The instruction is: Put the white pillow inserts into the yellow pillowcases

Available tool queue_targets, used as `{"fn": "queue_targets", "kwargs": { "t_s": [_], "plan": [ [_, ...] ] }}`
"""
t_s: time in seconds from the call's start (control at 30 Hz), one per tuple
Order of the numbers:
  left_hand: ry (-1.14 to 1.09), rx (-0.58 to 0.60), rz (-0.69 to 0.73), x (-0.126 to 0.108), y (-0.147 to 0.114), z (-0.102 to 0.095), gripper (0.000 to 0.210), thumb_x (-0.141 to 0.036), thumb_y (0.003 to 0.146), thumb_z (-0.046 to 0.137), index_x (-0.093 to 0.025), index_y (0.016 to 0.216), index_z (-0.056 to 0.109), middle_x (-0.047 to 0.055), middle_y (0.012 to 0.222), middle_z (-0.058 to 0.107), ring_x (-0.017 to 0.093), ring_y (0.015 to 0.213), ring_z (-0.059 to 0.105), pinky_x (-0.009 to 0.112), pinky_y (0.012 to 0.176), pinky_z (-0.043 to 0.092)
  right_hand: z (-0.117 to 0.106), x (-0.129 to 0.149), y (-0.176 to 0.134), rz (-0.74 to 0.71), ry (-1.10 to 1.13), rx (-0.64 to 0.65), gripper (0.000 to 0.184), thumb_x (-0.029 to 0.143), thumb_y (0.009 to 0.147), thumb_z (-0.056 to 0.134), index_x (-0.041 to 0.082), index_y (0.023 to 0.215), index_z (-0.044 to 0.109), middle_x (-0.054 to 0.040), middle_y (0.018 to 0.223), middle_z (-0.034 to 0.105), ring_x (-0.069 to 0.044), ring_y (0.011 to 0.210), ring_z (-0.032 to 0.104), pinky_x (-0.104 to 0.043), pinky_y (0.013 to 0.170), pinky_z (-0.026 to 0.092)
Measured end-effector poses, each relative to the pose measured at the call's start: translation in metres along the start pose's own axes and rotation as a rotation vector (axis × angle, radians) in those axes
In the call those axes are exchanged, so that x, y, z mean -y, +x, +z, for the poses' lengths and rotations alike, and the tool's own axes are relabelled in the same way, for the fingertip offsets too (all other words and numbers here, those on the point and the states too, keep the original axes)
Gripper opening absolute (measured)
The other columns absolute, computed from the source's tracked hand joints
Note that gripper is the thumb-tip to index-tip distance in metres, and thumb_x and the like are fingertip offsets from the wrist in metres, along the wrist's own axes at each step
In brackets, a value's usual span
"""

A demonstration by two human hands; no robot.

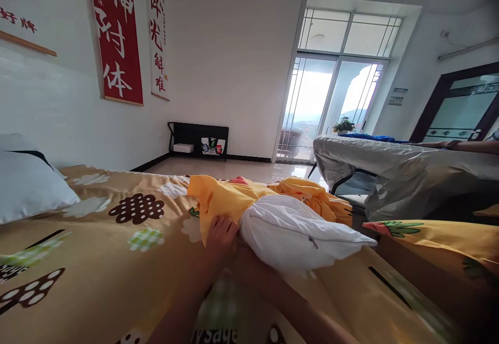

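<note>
A yellow pillowcase (222,198) with a printed fruit pattern is partly over one end of a white pillow (288,229) lying on the bed. My left hand (223,234) is closed on the edge of the pillowcase, knuckles up. From the lower right, my right hand (242,256) reaches in close beside it, against the pillow's end. Its fingers are hidden behind the left hand and the cloth. A zipper pull shows on the pillow's side.
A patterned brown sheet (97,271) covers the bed. Another white pillow (35,185) lies left; crumpled yellow cloth (312,193) sits beyond. At right are a yellow pillow (448,237), a plastic-covered table (370,157) and another person's arm (460,146). A black bench (198,131) stands by the wall.
</note>
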State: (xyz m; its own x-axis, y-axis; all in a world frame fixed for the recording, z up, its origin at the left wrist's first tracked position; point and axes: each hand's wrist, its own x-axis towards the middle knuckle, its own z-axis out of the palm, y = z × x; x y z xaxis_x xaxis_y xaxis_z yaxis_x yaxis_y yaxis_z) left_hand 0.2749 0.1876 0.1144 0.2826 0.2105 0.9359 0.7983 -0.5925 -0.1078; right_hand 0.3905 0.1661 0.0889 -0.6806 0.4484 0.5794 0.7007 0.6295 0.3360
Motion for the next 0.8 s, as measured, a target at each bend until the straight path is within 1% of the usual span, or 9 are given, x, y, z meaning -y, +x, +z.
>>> {"fn": "queue_targets", "kwargs": {
  "t_s": [0.13, 0.2, 0.27, 0.37, 0.43, 0.5, 0.57, 0.67, 0.8],
  "plan": [
    [-0.032, 0.159, -0.119, 0.006, 0.001, 0.001, 0.018, -0.003, 0.071, 0.048, -0.020, 0.068, 0.054, 0.006, 0.071, 0.060, 0.021, 0.072, 0.056, 0.032, 0.071, 0.040, -0.038, 0.010, -0.041, -0.119, 0.097, 0.030, 0.035, 0.017, 0.096, 0.039, 0.021, 0.125, 0.057, -0.0038, 0.127, 0.062, -0.015, 0.120, 0.053, -0.031, 0.105, 0.042],
    [-0.025, 0.306, -0.255, 0.010, 0.005, -0.006, 0.017, -0.005, 0.072, 0.048, -0.020, 0.073, 0.057, 0.007, 0.075, 0.063, 0.022, 0.077, 0.059, 0.033, 0.074, 0.041, -0.059, 0.008, -0.074, -0.154, 0.152, -0.005, 0.033, 0.017, 0.094, 0.041, 0.019, 0.123, 0.057, -0.0052, 0.119, 0.068, -0.015, 0.113, 0.059, -0.030, 0.099, 0.047],
    [-0.020, 0.459, -0.383, 0.012, 0.013, -0.016, 0.015, -0.009, 0.074, 0.048, -0.019, 0.077, 0.059, 0.007, 0.081, 0.066, 0.022, 0.083, 0.061, 0.032, 0.076, 0.042, -0.074, -0.001, -0.114, -0.090, 0.122, -0.110, 0.034, 0.016, 0.091, 0.045, 0.017, 0.123, 0.056, -0.0077, 0.108, 0.072, -0.018, 0.099, 0.066, -0.030, 0.087, 0.053],
    [-0.004, 0.661, -0.486, 0.013, 0.024, -0.033, 0.015, -0.015, 0.077, 0.047, -0.019, 0.082, 0.061, 0.007, 0.083, 0.069, 0.023, 0.086, 0.064, 0.032, 0.075, 0.043, -0.082, -0.024, -0.167, 0.347, 0.007, -0.309, 0.033, 0.024, 0.088, 0.055, 0.020, 0.121, 0.054, -0.0073, 0.095, 0.071, -0.020, 0.079, 0.069, -0.031, 0.069, 0.057],
    [0.019, 0.782, -0.508, 0.010, 0.031, -0.043, 0.018, -0.018, 0.078, 0.047, -0.018, 0.087, 0.062, 0.008, 0.084, 0.070, 0.024, 0.086, 0.065, 0.032, 0.074, 0.043, -0.081, -0.041, -0.185, 0.705, 0.004, -0.372, 0.046, 0.039, 0.083, 0.062, 0.022, 0.124, 0.049, -0.0091, 0.100, 0.068, -0.022, 0.073, 0.068, -0.034, 0.062, 0.057],
    [0.027, 0.895, -0.482, 0.006, 0.037, -0.053, 0.021, -0.020, 0.078, 0.047, -0.017, 0.091, 0.064, 0.010, 0.088, 0.070, 0.026, 0.088, 0.066, 0.033, 0.075, 0.044, -0.077, -0.057, -0.186, 0.930, 0.095, -0.371, 0.067, 0.053, 0.075, 0.066, 0.021, 0.130, 0.043, -0.0135, 0.113, 0.063, -0.028, 0.086, 0.067, -0.043, 0.071, 0.057],
    [0.009, 0.991, -0.412, -0.001, 0.041, -0.060, 0.023, -0.022, 0.079, 0.048, -0.016, 0.093, 0.065, 0.013, 0.093, 0.071, 0.027, 0.091, 0.066, 0.035, 0.076, 0.046, -0.071, -0.073, -0.171, 1.003, 0.264, -0.386, 0.085, 0.060, 0.065, 0.070, 0.021, 0.134, 0.037, -0.0161, 0.125, 0.056, -0.035, 0.108, 0.059, -0.052, 0.087, 0.051],
    [0.027, 1.065, -0.343, -0.012, 0.044, -0.068, 0.023, -0.020, 0.081, 0.047, -0.015, 0.093, 0.066, 0.015, 0.097, 0.070, 0.028, 0.094, 0.066, 0.037, 0.078, 0.047, -0.066, -0.092, -0.136, 0.996, 0.629, -0.486, 0.113, 0.066, 0.053, 0.075, 0.018, 0.142, 0.024, -0.0195, 0.134, 0.048, -0.036, 0.122, 0.050, -0.053, 0.097, 0.044],
    [0.119, 1.096, -0.324, -0.018, 0.026, -0.077, 0.026, -0.012, 0.078, 0.046, -0.015, 0.093, 0.068, 0.016, 0.089, 0.071, 0.029, 0.088, 0.068, 0.039, 0.075, 0.049, -0.069, -0.091, -0.095, 0.865, 1.046, -0.541, 0.130, 0.070, 0.051, 0.075, 0.022, 0.149, 0.005, -0.0192, 0.139, 0.044, -0.032, 0.114, 0.056, -0.048, 0.092, 0.048]
  ]
}}
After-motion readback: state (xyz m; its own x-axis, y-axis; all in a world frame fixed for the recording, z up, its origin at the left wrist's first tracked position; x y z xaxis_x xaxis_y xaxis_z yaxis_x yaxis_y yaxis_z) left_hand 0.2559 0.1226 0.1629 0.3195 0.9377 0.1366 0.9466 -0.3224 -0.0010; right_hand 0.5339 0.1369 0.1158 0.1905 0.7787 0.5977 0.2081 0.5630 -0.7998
